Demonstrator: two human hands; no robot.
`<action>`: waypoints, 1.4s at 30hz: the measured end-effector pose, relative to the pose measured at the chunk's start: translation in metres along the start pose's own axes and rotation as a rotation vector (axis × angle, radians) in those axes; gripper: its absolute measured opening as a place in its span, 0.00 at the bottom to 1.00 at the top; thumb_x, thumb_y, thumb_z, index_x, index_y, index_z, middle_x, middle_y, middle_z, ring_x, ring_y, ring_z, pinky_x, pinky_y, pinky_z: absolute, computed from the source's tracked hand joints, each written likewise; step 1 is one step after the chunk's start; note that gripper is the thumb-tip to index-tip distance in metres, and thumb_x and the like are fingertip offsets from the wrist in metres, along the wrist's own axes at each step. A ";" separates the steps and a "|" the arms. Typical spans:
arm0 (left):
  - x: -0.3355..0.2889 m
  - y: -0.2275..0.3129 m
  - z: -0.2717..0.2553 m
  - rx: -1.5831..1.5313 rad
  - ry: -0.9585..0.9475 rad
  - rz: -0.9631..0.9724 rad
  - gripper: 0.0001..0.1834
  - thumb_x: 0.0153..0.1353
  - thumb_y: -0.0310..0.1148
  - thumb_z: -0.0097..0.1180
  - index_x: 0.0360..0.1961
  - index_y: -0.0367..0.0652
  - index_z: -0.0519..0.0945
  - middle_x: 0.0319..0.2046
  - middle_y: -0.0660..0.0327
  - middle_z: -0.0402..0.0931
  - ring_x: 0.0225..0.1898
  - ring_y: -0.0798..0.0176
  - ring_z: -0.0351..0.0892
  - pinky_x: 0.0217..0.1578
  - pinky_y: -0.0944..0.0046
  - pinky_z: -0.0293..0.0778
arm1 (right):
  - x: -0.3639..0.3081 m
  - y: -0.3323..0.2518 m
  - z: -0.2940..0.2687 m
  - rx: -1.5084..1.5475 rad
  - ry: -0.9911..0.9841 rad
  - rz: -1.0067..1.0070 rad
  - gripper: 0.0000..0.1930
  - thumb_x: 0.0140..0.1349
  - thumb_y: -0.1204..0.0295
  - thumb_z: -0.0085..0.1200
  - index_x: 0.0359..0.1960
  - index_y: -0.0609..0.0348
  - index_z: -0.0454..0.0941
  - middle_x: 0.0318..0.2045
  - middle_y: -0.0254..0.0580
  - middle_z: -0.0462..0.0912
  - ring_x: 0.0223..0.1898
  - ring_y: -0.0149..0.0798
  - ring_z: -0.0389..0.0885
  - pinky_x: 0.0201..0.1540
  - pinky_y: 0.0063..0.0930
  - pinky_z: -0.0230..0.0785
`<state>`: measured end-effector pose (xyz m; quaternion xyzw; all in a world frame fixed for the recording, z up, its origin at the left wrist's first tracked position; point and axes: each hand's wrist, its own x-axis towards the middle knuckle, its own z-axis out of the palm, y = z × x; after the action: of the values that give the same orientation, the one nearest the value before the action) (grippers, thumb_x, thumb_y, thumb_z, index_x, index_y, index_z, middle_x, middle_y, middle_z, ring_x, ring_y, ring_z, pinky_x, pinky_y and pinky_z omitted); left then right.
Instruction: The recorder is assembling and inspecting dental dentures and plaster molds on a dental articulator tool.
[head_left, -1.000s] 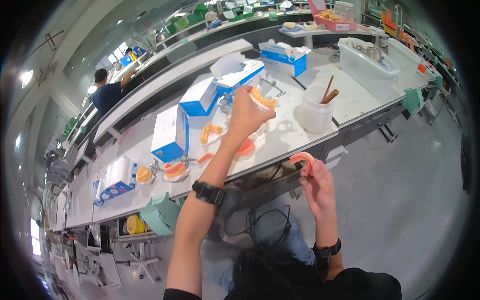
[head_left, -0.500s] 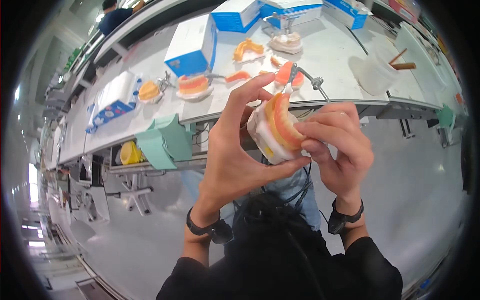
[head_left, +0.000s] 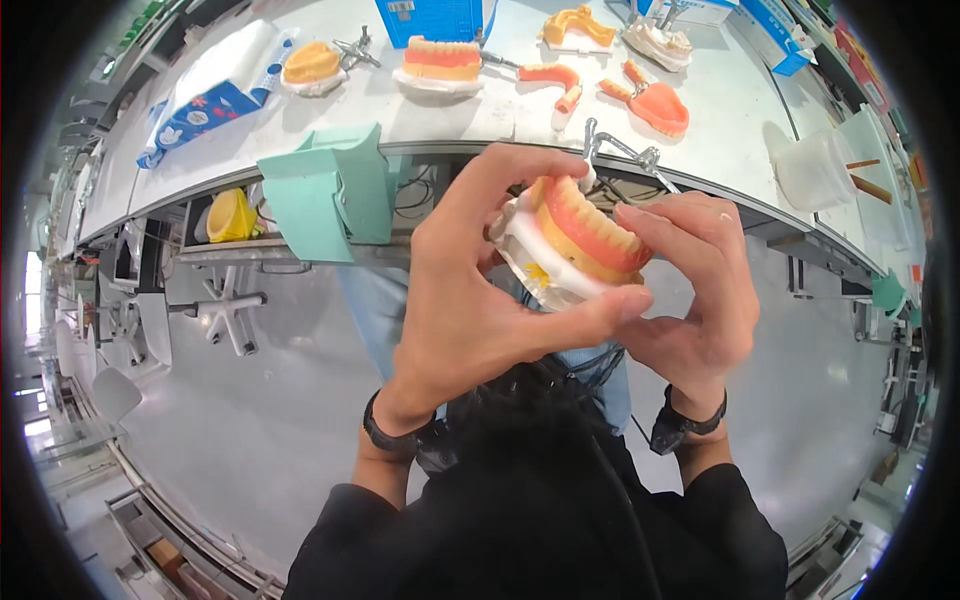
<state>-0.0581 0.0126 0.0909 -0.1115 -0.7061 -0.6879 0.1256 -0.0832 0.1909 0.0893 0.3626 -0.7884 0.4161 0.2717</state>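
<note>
In front of my lap, my left hand [head_left: 450,265] grips a dental cast [head_left: 550,253] with a white plaster base and a yellow mark on its side. Pink wax with a row of cream teeth [head_left: 597,222] tops the cast over a yellowish layer. Thumb and fingers of my left hand wrap round its near and far sides. My right hand [head_left: 700,275] has its fingertips on the right end of the tooth row, with the fingers bent together. A metal articulator arm [head_left: 645,158] sticks out behind the cast; where it joins is hidden.
On the white bench [head_left: 445,120] stand another toothed cast [head_left: 440,68], a yellow cast [head_left: 312,66], a pink wax arch [head_left: 550,76] and a pink denture base [head_left: 660,108]. A white cup [head_left: 812,172] stands at right. A green bin [head_left: 325,190] hangs from the front edge.
The cast has been turned and tilted in my hands, so the teeth run more crosswise. My right fingers stay on its right end. The bench things sit higher in the picture as the view shifts.
</note>
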 end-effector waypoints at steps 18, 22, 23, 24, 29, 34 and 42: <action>-0.011 -0.032 -0.004 -0.302 0.254 0.157 0.46 0.64 0.73 0.28 0.41 0.33 0.74 0.39 0.55 0.70 0.39 0.63 0.73 0.42 0.65 0.69 | 0.008 -0.003 0.020 0.224 -0.119 -0.002 0.32 0.39 0.55 0.73 0.40 0.70 0.79 0.35 0.48 0.81 0.38 0.44 0.78 0.55 0.50 0.63; -0.010 -0.047 -0.013 -0.469 0.262 0.410 0.48 0.65 0.72 0.21 0.33 0.32 0.75 0.32 0.53 0.72 0.33 0.64 0.68 0.38 0.67 0.65 | 0.009 -0.015 0.026 0.221 -0.150 -0.112 0.33 0.42 0.49 0.72 0.39 0.67 0.77 0.31 0.46 0.78 0.34 0.42 0.75 0.53 0.52 0.61; -0.012 -0.043 -0.017 -0.451 0.271 0.440 0.48 0.65 0.72 0.23 0.34 0.30 0.75 0.32 0.51 0.72 0.33 0.63 0.68 0.38 0.67 0.65 | 0.014 -0.026 0.023 0.220 -0.162 -0.058 0.30 0.38 0.56 0.74 0.40 0.64 0.80 0.31 0.42 0.78 0.33 0.41 0.76 0.52 0.49 0.64; -0.016 -0.038 -0.021 -0.480 0.244 0.352 0.48 0.65 0.71 0.26 0.35 0.29 0.77 0.34 0.49 0.73 0.36 0.61 0.71 0.41 0.64 0.67 | 0.020 -0.034 0.021 0.204 -0.169 0.005 0.28 0.35 0.62 0.75 0.41 0.60 0.82 0.31 0.38 0.77 0.32 0.40 0.76 0.50 0.46 0.66; -0.020 -0.011 -0.007 -0.324 0.515 0.341 0.53 0.53 0.69 0.59 0.63 0.35 0.58 0.58 0.45 0.64 0.54 0.55 0.70 0.55 0.56 0.67 | 0.043 -0.045 0.034 -0.007 -0.118 -0.138 0.26 0.38 0.63 0.74 0.41 0.57 0.82 0.32 0.33 0.79 0.32 0.36 0.78 0.53 0.46 0.63; -0.045 0.005 -0.019 -0.326 0.819 0.120 0.50 0.59 0.59 0.57 0.68 0.39 0.47 0.63 0.44 0.58 0.60 0.51 0.67 0.58 0.52 0.67 | 0.069 -0.068 0.068 0.011 -0.252 -0.468 0.27 0.39 0.68 0.73 0.45 0.54 0.80 0.37 0.33 0.81 0.41 0.38 0.81 0.60 0.49 0.60; -0.069 0.029 -0.075 -1.038 0.889 0.375 0.36 0.72 0.51 0.40 0.69 0.32 0.51 0.67 0.39 0.54 0.64 0.44 0.63 0.66 0.47 0.62 | 0.098 0.000 0.075 0.067 0.075 0.449 0.33 0.56 0.56 0.67 0.55 0.69 0.69 0.51 0.53 0.74 0.45 0.44 0.80 0.49 0.32 0.72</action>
<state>0.0188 -0.0610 0.0967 0.0145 -0.1379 -0.8827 0.4491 -0.1505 0.0931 0.1234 0.1713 -0.8243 0.5053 0.1892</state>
